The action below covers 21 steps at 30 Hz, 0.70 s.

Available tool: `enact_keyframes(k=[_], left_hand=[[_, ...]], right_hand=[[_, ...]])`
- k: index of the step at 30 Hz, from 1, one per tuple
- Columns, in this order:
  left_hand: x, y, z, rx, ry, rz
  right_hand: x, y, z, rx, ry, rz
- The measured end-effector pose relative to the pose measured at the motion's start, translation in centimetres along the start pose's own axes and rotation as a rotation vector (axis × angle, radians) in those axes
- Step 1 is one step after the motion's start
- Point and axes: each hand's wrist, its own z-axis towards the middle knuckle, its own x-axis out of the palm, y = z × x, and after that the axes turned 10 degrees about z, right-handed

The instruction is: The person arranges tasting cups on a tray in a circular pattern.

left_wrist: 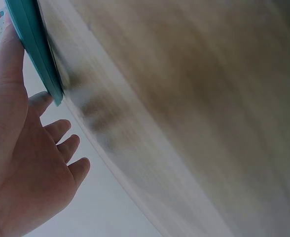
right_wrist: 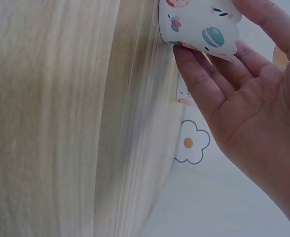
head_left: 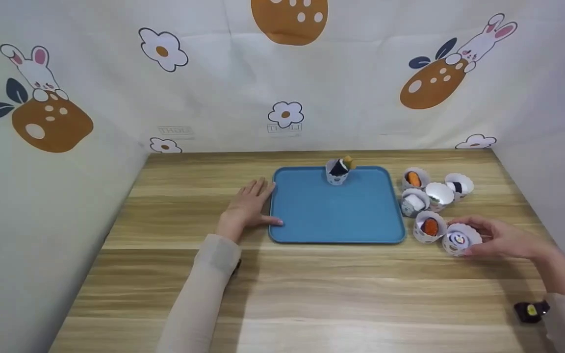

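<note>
My left hand (head_left: 245, 208) lies at the left edge of a blue tray (head_left: 331, 213), fingers extended along it and the thumb over its rim. In the left wrist view the index fingertip also meets the tray edge (left_wrist: 34, 49). My right hand (head_left: 510, 239) grips a patterned paper cup (right_wrist: 204, 24) between thumb and fingers, at the right of the table. Inside that cup is a round white piece with a coloured swirl (head_left: 458, 239). Beside it stands a paper cup with an orange-red piece (head_left: 429, 227). At the tray's back stands a cup (head_left: 336, 179) holding a black-and-white triangular rice ball.
Several more paper cups with toy sushi pieces cluster right of the tray, among them one with an orange piece (head_left: 413, 179) and one with a black-banded white piece (head_left: 457, 187). A small black object (head_left: 528, 312) lies by the right sleeve. A patterned curtain (head_left: 214, 98) hangs behind the table.
</note>
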Motion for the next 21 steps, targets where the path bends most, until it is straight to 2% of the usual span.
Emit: enact_keyframes(k=[5, 11, 15, 21], left_hand=[[0.0, 0.0, 0.0, -0.006, 0.003, 0.000], [-0.1, -0.1, -0.1, -0.012, 0.006, -0.006], [-0.1, 0.0, 0.0, -0.013, 0.010, -0.008], [0.0, -0.1, -0.1, -0.013, 0.000, -0.015]], right_hand=[[0.0, 0.2, -0.1, 0.025, -0.040, -0.049], [-0.1, 0.6, -0.2, 0.096, -0.093, -0.089], [-0.3, 1.0, -0.3, 0.114, -0.091, -0.083], [-0.8, 1.3, -0.1, 0.076, -0.047, -0.050]])
